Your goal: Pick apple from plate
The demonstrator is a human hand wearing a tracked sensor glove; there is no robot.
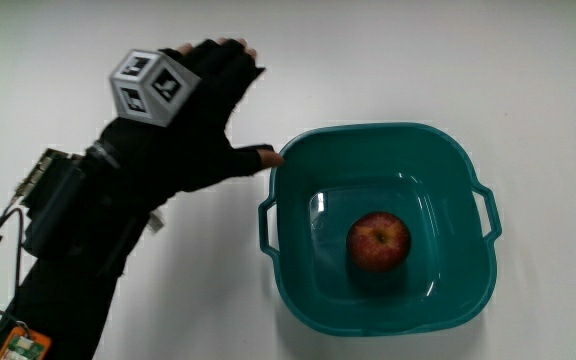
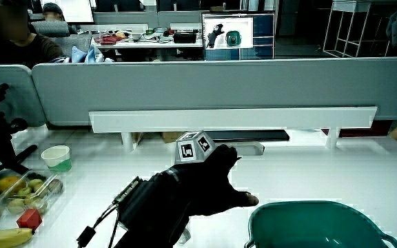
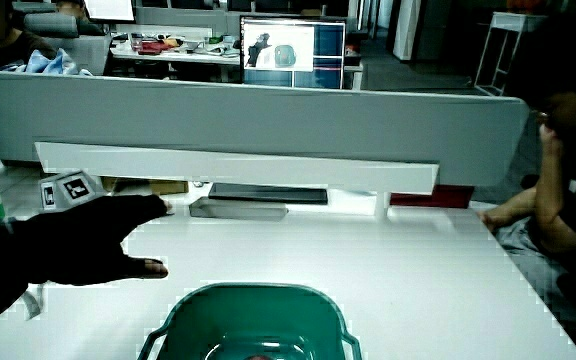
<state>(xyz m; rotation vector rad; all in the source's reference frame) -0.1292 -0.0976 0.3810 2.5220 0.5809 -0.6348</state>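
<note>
A red apple [image 1: 378, 242] lies in the middle of a teal square basin [image 1: 468, 180] with two handles. The task calls it a plate, but it is a deep tub. The gloved hand [image 1: 200, 110] hovers over the white table beside the basin, fingers stretched flat and holding nothing; its thumb tip nearly touches the basin's rim. The patterned cube [image 1: 151, 86] sits on the back of the hand. In both side views the hand [image 2: 209, 176] [image 3: 103, 235] is above the table beside the basin [image 2: 309, 217] [image 3: 253, 305]. The apple barely shows there.
In a side view, a box of fruit [image 2: 19, 189], a banana [image 2: 5, 236] and a paper cup [image 2: 56, 158] stand at the table's edge, away from the basin. A low white shelf [image 2: 233, 118] and a grey partition [image 2: 185, 83] bound the table. A dark keyboard [image 3: 268, 193] lies under the shelf.
</note>
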